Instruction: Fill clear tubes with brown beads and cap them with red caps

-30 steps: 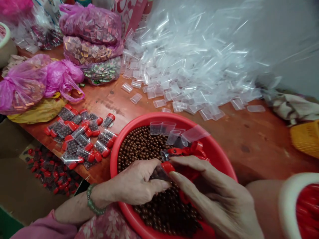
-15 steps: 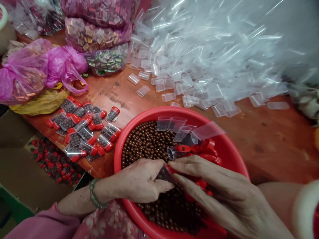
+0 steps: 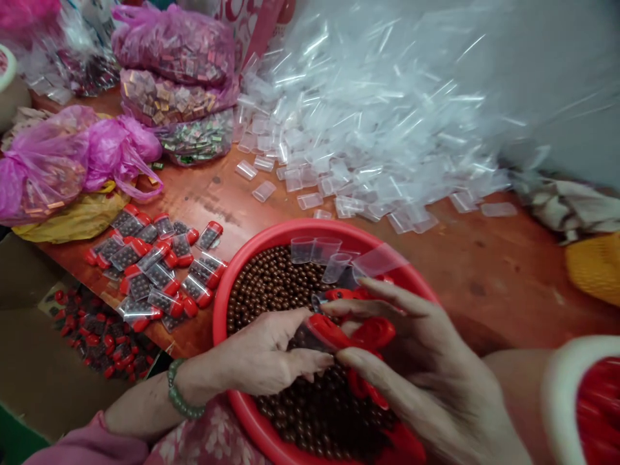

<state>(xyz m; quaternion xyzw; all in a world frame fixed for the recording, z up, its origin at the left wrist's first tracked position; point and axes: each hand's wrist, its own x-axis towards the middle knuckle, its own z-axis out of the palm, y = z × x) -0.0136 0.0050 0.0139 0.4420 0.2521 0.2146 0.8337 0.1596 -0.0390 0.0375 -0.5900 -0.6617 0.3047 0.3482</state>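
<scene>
My left hand [image 3: 271,352] is closed around a clear plastic tube of dark brown balls, with a red cap [image 3: 328,330] on its end. Close to that cap, my right hand [image 3: 431,368] has its thumb and fingers spread on either side; whether the thumb tip touches it I cannot tell. Both hands are over a red basin [image 3: 220,316] of small shiny brown balls [image 3: 271,278]. Several empty clear tubes [image 3: 325,250] lie at the basin's far side, beside loose red caps [image 3: 378,332] partly hidden by my right hand.
Filled, red-capped tubes [image 3: 159,274] lie left on the wooden table [image 3: 194,194]; more fill a cardboard box [image 3: 24,316] below. A large heap of clear tubes [image 3: 339,129] covers the back. Pink bags [image 3: 179,51] stand far left. A white-rimmed container [image 3: 557,387] holds red pieces at right.
My right hand's fingers have spread apart from around the tube's capped end, uncovering the red cap. My left hand keeps hold of the tube. The view has shifted slightly.
</scene>
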